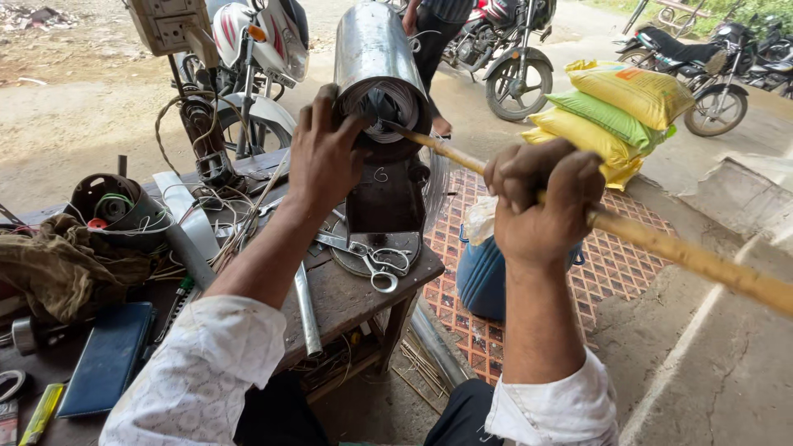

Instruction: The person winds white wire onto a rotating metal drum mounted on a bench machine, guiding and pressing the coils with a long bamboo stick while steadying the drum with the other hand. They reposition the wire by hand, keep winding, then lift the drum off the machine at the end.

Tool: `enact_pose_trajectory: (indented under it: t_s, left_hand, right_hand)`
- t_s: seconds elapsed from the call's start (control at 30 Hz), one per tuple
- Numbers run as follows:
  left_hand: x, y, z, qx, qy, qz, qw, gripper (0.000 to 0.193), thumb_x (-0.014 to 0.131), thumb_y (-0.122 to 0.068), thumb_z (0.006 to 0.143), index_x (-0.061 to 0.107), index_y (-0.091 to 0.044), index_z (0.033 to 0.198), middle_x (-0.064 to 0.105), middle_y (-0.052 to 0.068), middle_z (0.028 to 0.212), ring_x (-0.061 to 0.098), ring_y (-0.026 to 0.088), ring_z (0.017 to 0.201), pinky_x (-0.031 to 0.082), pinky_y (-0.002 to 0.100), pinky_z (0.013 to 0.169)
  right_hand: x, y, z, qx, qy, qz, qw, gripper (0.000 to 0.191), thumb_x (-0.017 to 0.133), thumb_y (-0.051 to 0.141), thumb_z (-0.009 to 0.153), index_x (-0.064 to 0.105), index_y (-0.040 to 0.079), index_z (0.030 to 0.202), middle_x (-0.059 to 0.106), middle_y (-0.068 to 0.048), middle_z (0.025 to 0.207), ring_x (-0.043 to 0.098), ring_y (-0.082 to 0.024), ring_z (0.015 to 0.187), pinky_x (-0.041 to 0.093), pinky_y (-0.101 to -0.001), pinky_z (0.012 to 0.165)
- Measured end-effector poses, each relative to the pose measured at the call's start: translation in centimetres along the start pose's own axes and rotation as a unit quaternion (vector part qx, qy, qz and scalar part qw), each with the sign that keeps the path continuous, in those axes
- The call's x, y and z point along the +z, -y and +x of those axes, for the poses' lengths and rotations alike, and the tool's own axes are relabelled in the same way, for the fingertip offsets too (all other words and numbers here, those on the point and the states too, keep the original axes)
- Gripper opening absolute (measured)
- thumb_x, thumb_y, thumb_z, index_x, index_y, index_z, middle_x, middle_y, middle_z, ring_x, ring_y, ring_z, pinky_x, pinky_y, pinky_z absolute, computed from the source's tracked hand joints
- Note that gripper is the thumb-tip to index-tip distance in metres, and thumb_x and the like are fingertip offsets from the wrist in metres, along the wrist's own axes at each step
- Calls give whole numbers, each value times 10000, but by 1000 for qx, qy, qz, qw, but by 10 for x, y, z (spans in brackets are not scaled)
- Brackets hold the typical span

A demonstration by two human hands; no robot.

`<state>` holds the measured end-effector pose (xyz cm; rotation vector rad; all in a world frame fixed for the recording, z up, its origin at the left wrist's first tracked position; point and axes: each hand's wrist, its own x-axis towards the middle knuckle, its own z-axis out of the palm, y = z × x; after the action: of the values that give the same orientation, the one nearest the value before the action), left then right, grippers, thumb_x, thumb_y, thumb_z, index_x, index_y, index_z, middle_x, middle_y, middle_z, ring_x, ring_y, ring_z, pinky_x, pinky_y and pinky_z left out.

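Left hand (324, 157) is clenched over the open front rim of the metal cylinder (376, 49), fingers spread across its edge. The cylinder lies tilted on a dark stand (384, 202) at the right end of the workbench (347, 293). Right hand (545, 202) is closed in a fist around a long wooden stick (661, 244), whose far tip enters the cylinder's mouth just beside the left hand; its near end runs off the right edge of view. Scissors (382, 266) lie at the foot of the stand. Wire (198, 140), a cloth (58, 264) and a blue case (109, 357) lie further left on the bench. Stacked sacks (615, 116) and motorcycles (512, 49) stand beyond, on the ground.
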<state>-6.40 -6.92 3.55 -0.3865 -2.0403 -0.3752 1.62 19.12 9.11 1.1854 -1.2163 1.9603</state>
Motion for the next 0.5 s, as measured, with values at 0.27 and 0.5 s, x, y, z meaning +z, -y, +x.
enact_pose_trajectory:
  t_s: [0.27,0.5]
  left_hand:
    - [-29,-46,-29,46,10,-94,994,478,852,-263,897,609,-130,1287,534,151,1375,541,359,1296,451,535,1098]
    - [-7,-92,-6,144,-5,-279,949,440,775,-222,747,641,-115,1152,634,93,1134,597,329,1171,461,518,1102]
  right_hand:
    - [20,-9,-41,-65,-95,-4,993,449,444,466,1155,526,54,997,387,-68,676,414,-214,649,446,-403,700]
    - [37,-32,-57,-71,-46,-77,993,626,350,576,1175,550,99,821,348,3,576,420,-142,565,436,-380,681]
